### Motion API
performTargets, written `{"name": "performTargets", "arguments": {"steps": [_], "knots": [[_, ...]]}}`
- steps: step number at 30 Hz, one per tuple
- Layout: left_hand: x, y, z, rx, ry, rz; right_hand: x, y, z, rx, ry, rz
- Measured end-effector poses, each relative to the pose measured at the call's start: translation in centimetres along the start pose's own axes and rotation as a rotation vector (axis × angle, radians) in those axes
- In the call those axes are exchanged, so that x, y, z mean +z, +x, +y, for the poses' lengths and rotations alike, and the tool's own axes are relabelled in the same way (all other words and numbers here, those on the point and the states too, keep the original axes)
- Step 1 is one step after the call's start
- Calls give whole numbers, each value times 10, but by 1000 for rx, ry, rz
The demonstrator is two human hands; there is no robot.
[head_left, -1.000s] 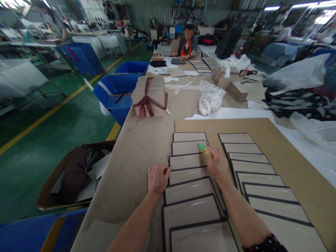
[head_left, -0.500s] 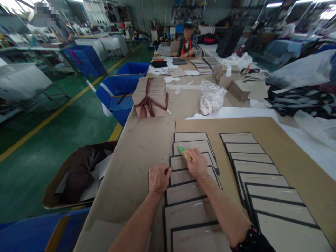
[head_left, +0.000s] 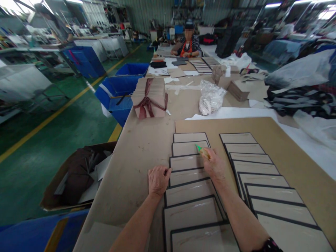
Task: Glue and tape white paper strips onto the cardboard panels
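Observation:
My right hand [head_left: 215, 166] is closed around a small glue bottle [head_left: 205, 153] with a yellowish body and a pointed green nozzle. Its tip is over the second panel from the far end of the left row. The beige panels with black borders [head_left: 187, 177] overlap like steps, and several bear shiny streaks. Resting at the left edge of this row is my left hand [head_left: 159, 181], its fingers curled in and the thumb side against the panel edges. Nothing shows in it; the undersides of its fingers are hidden.
A second row of overlapping panels [head_left: 262, 168] lies on the brown board [head_left: 294, 150] to the right. Farther back are a ribbon-tied stack [head_left: 140, 89] and a clear plastic bag [head_left: 211, 99]. Blue bins [head_left: 115, 85] and a carton [head_left: 47, 196] stand left of the table. A co-worker [head_left: 187, 45] sits opposite.
My right hand has moved right with the glue bottle, its nozzle passing from the panel's left part toward its right. My left hand has stayed almost in place.

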State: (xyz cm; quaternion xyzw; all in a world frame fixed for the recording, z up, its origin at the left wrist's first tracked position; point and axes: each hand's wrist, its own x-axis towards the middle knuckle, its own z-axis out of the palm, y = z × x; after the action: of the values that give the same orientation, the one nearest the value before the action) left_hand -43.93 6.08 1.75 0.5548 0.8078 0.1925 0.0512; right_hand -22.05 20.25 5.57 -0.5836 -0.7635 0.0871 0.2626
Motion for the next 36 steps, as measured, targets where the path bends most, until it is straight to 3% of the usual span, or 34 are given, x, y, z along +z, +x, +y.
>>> {"name": "performTargets", "arguments": {"steps": [5,8,11,17,25,28,31,36], "knots": [[0,0,0,5,-2,3,24,-8,-45,-143,72,-62],[1,0,-1,-1,5,3,31,-10,-60,-205,125,-99],[1,0,-1,-5,7,2,27,-11,-51,-210,157,-103],[0,0,0,-3,4,-5,10,-4,-13,-78,129,-33],[0,0,-1,2,4,-1,30,-9,-56,-162,214,-102],[0,0,-1,5,9,6,34,-2,-41,-80,316,-26],[1,-1,-2,10,4,11,31,18,-5,40,393,127],[-1,0,-1,9,-3,-1,20,58,39,81,236,218]]}}
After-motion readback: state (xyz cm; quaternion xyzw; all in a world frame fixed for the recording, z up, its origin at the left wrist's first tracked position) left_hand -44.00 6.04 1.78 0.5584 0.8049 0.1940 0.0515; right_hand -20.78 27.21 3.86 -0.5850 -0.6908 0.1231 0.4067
